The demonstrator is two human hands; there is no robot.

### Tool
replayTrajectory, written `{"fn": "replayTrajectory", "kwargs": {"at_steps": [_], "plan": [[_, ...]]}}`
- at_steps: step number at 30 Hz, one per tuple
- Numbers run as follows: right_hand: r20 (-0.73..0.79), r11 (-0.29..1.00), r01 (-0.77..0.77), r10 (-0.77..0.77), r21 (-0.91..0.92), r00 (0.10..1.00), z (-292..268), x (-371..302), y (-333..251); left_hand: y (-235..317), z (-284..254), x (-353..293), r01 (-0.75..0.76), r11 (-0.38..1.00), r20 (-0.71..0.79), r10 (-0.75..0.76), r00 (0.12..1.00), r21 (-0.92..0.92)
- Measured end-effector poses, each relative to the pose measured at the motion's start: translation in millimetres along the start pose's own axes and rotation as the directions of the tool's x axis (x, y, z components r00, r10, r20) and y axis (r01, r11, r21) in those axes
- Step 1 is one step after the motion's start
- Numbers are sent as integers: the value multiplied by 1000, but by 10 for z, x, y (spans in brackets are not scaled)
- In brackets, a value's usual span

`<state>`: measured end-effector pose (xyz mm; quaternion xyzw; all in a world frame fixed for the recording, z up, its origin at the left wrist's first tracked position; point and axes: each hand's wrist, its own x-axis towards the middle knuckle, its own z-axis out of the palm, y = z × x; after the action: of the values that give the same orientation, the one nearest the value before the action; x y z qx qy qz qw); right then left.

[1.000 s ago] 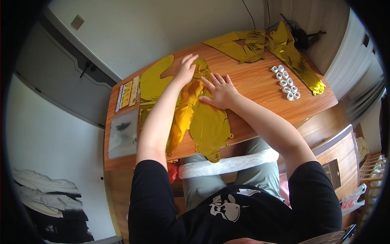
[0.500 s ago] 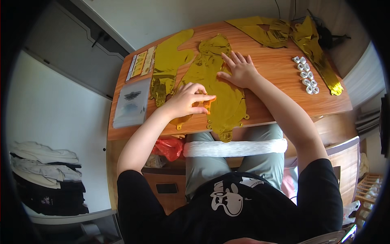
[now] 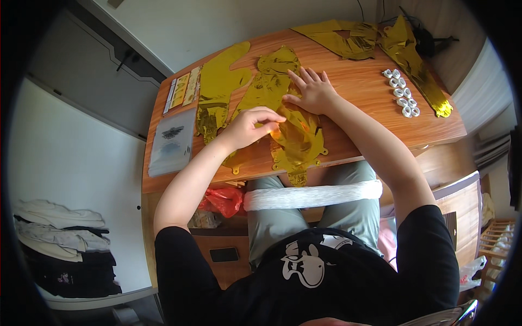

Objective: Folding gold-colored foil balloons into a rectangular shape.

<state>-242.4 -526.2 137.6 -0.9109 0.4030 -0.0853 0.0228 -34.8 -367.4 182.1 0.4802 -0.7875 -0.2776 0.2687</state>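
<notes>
A flat gold foil balloon [image 3: 299, 142], with small tabs along its rim, lies in front of me and hangs slightly over the table's near edge. Pinched between thumb and fingers of my left hand [image 3: 247, 127] is a fold of this foil, lifted and glowing orange where light catches it. Spread fingers of my right hand [image 3: 315, 95] rest flat on the balloon's far right part and the table beside it. Left of it lies a second flat gold foil balloon [image 3: 220, 79], its lower end crumpled.
On the wooden table [image 3: 364, 117] are clear plastic bags [image 3: 171, 142], printed cards [image 3: 182, 91], several small white rolls [image 3: 401, 91] and more gold foil pieces [image 3: 353, 39]. A white stringy bundle [image 3: 315, 195] lies across my lap, beside a red plastic bag [image 3: 223, 200].
My left hand has moved slightly away from me, raising the foil's edge, which now bulges and creases. The right hand stays flat. The whole view has shifted a little.
</notes>
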Motion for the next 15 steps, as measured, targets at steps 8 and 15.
{"fn": "replayTrajectory", "kwargs": {"at_steps": [8,15], "plan": [[14,1000,-15,15,-1,1000,-13,-2,-16,75,-59,4,-208,926,136,173,976,316],[7,1000,-3,3,-2,1000,-13,-9,-10,108,-103,181,-354,824,298,237,925,443]]}}
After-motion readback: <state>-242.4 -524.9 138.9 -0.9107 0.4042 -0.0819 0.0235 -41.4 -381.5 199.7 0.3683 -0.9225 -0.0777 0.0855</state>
